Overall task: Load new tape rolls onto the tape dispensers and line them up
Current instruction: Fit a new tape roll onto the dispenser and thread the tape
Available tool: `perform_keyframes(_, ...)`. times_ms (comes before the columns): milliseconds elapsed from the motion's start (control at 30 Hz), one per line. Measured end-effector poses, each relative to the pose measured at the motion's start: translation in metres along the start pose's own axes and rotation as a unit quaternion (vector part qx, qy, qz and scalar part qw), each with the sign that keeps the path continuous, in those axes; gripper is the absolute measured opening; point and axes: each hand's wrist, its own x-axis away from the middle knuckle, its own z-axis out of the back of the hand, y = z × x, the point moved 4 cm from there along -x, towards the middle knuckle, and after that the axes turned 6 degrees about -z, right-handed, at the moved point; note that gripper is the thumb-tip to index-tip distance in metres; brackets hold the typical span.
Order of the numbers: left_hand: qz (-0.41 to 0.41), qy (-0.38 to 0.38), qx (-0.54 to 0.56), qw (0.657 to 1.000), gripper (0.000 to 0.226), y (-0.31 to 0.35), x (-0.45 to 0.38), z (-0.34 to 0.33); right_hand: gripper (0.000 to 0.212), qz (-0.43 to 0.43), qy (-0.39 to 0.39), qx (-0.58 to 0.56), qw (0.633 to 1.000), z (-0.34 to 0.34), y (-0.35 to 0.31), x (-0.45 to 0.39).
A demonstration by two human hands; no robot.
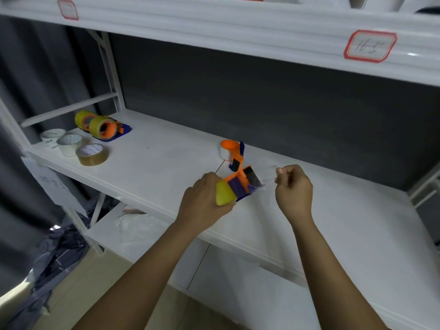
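Mid-task: left hand [203, 200] is gripping a yellow-roll dispenser [235, 188] over the shelf [166, 151], right hand [294, 186] is pinching its tape end; two loaded dispensers [102, 126] lined up far left, three spare rolls [71, 145] waiting.

White metal shelving [152, 148], dark grey wall [262, 96], grey curtain [35, 75]

Storeroom, white metal shelving rack [166, 148], red-bordered handwritten shelf labels [370, 45] (writing unclear), spare packing tape rolls [92, 154]
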Motion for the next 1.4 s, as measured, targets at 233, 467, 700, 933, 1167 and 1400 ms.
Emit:
perform_keyframes(233,0.017,0.018,0.008,1.000,0.053,-0.006,0.001,0.004,0.021,-0.094,-0.008,-0.088,0.992,-0.011,0.016,0.006)
perform_keyframes(467,-0.009,0.020,-0.014,1.000,0.055,-0.006,0.002,0.009,0.020,-0.155,-0.018,-0.115,0.981,-0.019,0.018,-0.005)
perform_keyframes(700,-0.038,0.031,-0.030,0.998,0.055,-0.007,0.003,0.016,0.018,-0.121,-0.031,-0.090,0.988,-0.025,-0.003,-0.017)
perform_keyframes(933,-0.036,0.026,-0.023,0.999,0.056,-0.015,0.004,0.018,0.014,-0.072,-0.051,-0.082,0.993,-0.033,-0.028,-0.023)
perform_keyframes(1167,-0.030,0.035,-0.001,0.999,0.059,-0.020,0.003,0.021,0.016,0.003,-0.080,-0.069,0.994,-0.038,-0.043,-0.027)
perform_keyframes(1400,-0.020,0.032,0.046,0.998,0.056,-0.026,0.006,0.020,0.015,0.035,-0.109,-0.113,0.987,-0.045,-0.051,-0.029)
